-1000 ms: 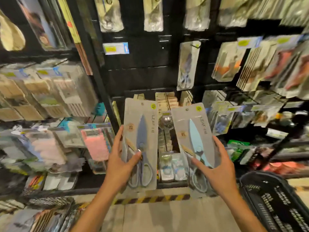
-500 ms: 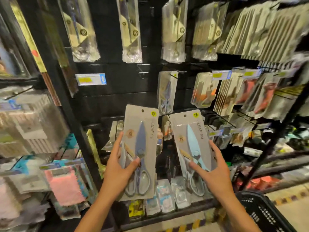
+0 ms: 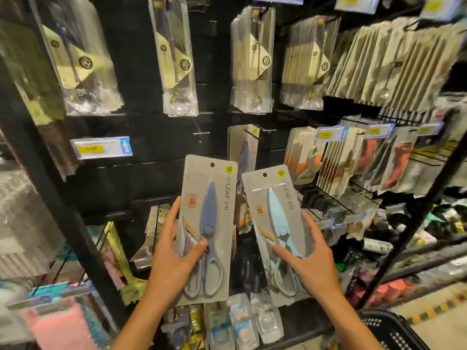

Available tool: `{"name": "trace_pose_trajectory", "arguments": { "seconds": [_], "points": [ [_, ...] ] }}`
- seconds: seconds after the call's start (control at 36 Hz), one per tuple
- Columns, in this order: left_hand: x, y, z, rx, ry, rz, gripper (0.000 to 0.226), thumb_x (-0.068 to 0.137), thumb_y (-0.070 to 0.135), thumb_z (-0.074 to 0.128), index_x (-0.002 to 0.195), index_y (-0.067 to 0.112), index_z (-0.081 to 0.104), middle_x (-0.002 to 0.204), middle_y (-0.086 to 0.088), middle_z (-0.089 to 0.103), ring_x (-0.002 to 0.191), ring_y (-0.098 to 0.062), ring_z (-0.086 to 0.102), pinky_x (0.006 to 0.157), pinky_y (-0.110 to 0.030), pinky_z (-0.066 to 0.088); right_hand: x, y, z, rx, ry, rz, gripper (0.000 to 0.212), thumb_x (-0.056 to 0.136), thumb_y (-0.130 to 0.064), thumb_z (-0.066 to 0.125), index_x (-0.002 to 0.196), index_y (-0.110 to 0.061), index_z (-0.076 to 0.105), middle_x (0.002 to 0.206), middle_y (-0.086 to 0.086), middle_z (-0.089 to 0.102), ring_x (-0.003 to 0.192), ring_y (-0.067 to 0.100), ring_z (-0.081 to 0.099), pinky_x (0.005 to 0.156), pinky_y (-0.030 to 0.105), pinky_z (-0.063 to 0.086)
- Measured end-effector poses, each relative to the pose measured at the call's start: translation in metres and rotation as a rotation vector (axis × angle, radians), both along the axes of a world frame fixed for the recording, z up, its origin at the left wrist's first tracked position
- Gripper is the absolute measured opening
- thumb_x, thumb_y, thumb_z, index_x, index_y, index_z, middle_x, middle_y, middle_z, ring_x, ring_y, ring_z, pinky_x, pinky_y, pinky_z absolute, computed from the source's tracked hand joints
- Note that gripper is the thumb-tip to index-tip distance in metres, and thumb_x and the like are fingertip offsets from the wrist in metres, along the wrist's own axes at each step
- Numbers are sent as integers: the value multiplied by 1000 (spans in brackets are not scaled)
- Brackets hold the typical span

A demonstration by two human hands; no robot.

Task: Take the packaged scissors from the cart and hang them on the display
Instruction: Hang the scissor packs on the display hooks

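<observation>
Left hand [image 3: 174, 258] gripped grey-blue packaged scissors [image 3: 208, 233], thumb across front. Right hand [image 3: 307, 263] gripped light-blue packaged scissors [image 3: 276, 231] likewise. Hands apart, both packs upright, before black display panel [image 3: 156, 147]. Beyond: one matching pack [image 3: 242, 147] on hook [image 3: 260, 133]. Advice: raise one pack at a time, align punched hole [image 3: 212, 164] with hook tip, slide on level.

Your left hand [image 3: 174, 258] holds one scissors pack [image 3: 207, 233] just left of the pack [image 3: 275, 231] in your right hand [image 3: 309, 261], both before the display rack [image 3: 156, 173], beneath what seems a hanging matching pack [image 3: 242, 147], the basket [image 3: 394, 332] lower right.
</observation>
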State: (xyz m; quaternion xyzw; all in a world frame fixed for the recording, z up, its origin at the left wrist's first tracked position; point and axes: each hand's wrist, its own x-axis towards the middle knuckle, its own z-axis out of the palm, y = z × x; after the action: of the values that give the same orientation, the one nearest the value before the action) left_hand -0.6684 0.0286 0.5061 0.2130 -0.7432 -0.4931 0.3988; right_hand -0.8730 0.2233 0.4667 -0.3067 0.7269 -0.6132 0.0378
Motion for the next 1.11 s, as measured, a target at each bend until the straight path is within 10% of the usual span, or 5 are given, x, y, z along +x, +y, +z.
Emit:
{"name": "trace_pose_trajectory", "arguments": {
  "seconds": [0.31, 0.44, 0.86, 1.11],
  "points": [
    [-58, -10, 16, -54, 11, 89, 92, 80, 24, 79, 151, 51, 27, 146, 39, 39, 135, 6, 43, 107, -34, 45, -80, -42, 11, -100, 51, 119, 93, 74, -30, 90, 150, -39, 38, 144, -30, 45, 122, -22, 43, 91, 0, 44],
    [-83, -7, 16, -46, 38, 138, 92, 75, 28, 79, 146, 56, 27, 129, 53, 41, 119, 24, 46, 78, -7, 50, -106, -58, 16, -137, 42, 177, 95, 72, -31, 91, 150, -42, 37, 141, -35, 45, 123, -17, 47, 91, 3, 47],
    [-106, 6, 14, -58, 55, 253, 91, 79, 23, 77, 151, 52, 28, 145, 35, 44, 129, 9, 49, 86, -5, 50, -151, -79, 9, -118, 39, 311, 97, 71, -35, 90, 151, -42, 36, 128, -51, 44, 118, -22, 47, 86, 4, 48],
    [-119, 9, 16, -102, 30, 311, 92, 81, 22, 78, 150, 53, 27, 152, 27, 41, 136, -1, 47, 107, -35, 47, -160, -94, -3, -105, 27, 340, 101, 71, -38, 90, 150, -53, 28, 139, -39, 43, 126, -14, 47, 103, 26, 50]
  ]
}}
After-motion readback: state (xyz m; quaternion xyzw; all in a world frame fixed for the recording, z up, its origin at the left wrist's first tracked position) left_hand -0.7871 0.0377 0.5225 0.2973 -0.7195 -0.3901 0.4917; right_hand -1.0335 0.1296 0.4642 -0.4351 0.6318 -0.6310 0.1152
